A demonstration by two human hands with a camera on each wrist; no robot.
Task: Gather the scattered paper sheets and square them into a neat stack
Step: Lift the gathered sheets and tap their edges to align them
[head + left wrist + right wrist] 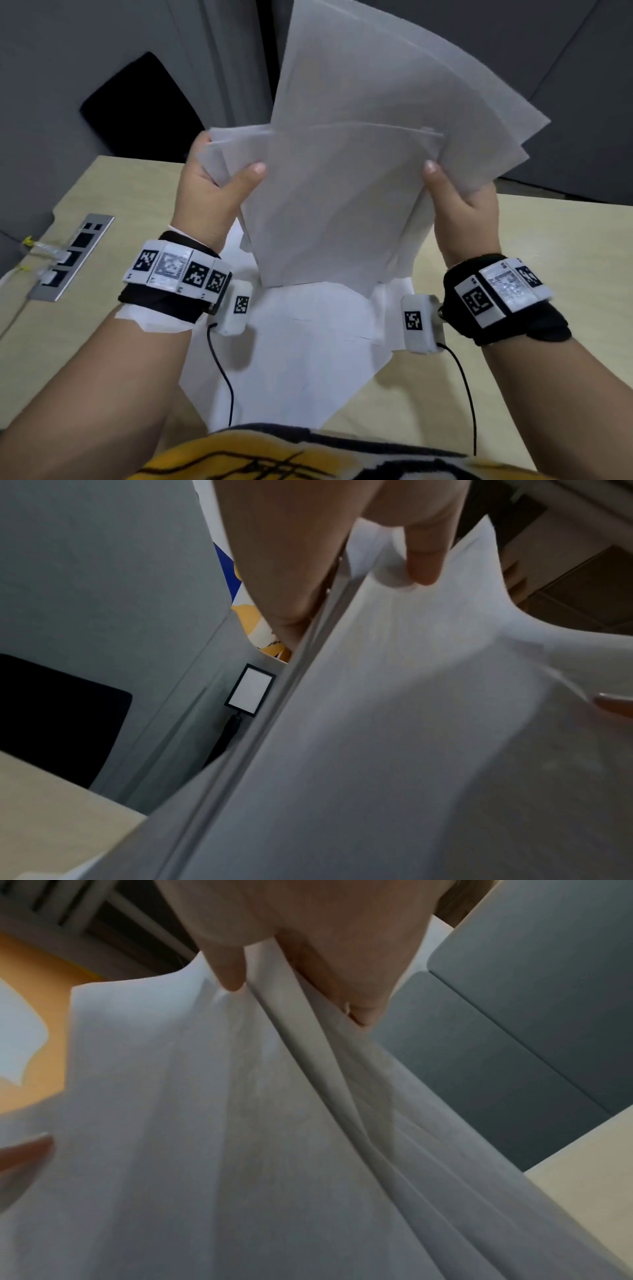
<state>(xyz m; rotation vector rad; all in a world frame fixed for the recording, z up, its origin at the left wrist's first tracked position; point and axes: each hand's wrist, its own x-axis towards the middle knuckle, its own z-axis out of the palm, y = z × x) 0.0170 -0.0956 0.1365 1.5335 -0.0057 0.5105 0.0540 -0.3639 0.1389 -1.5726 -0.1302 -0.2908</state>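
Note:
Several white paper sheets (342,192) stand upright above the table, fanned unevenly with corners sticking out at the top right. My left hand (219,185) grips their left edge, thumb in front and fingers behind. On the other side my right hand (459,202) grips the right edge the same way. The lower edge of the bundle hangs just above more white sheets (301,356) that lie overlapped on the table (513,240). In the left wrist view the held sheets (411,737) are pinched under my left hand (342,593). The right wrist view shows the sheets (240,1123) splayed under my right hand (291,988).
A metal socket panel (73,257) with plugged cables sits in the table at the left. Grey partition walls (102,68) and a black chair back (140,109) stand beyond the table's far edge. Cables hang from both wrist cameras.

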